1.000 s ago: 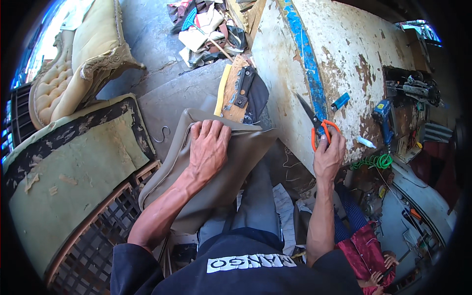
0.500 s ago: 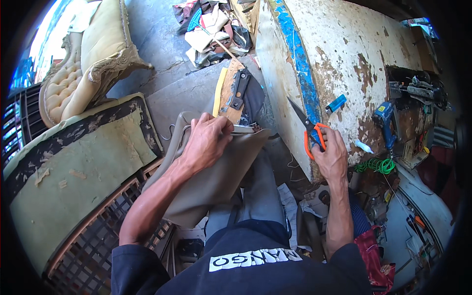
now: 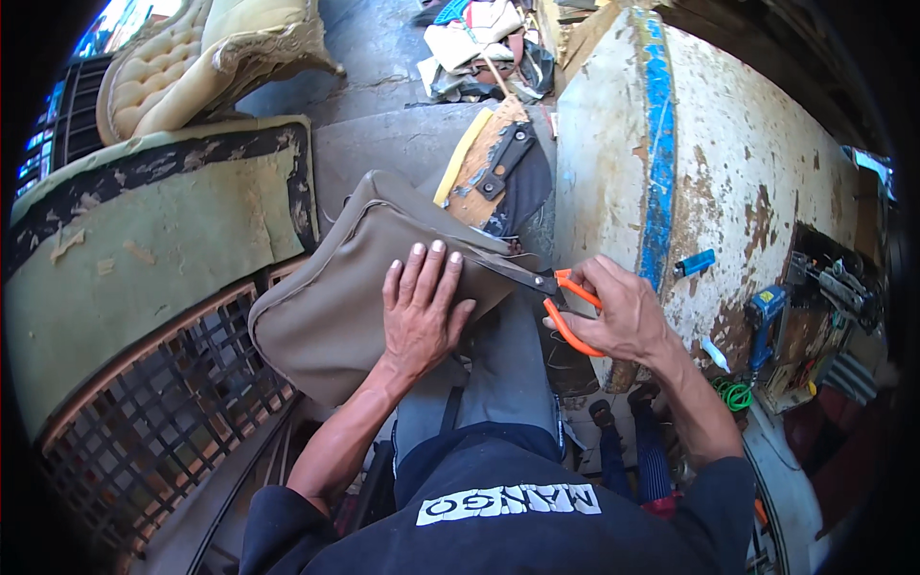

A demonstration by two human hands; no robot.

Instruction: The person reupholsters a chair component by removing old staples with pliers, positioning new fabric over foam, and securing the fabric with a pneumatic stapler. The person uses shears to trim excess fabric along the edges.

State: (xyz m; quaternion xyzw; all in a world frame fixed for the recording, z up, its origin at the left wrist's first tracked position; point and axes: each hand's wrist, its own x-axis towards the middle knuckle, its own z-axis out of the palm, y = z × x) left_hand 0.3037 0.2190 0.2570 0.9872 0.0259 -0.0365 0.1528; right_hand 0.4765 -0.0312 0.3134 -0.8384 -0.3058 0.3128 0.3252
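Across my lap lies a grey-brown upholstered cushion cover (image 3: 321, 278) with a raised seam along its edge. My left hand (image 3: 420, 311) rests flat on it, fingers stretched out. In my right hand (image 3: 618, 311) is a pair of scissors (image 3: 549, 286) with orange handles and dark blades, gripped by the handles. The blades point left and lie along the cover's far right edge, close to the fingertips of my left hand. Whether fabric sits between the blades I cannot tell.
At right stands a worn white workbench (image 3: 738, 163) with a blue lighter (image 3: 695, 263) and a blue power tool (image 3: 764, 316). A wooden piece with a black bracket (image 3: 508, 163) lies ahead. To the left are a green padded panel (image 3: 163, 259) and a tufted sofa (image 3: 163, 72). Scraps (image 3: 479, 48) are piled beyond.
My left hand has gone from pinching at the cover's far edge to lying flat on it. The scissors have come from beside the bench to the cover's edge. The cover lies flatter.
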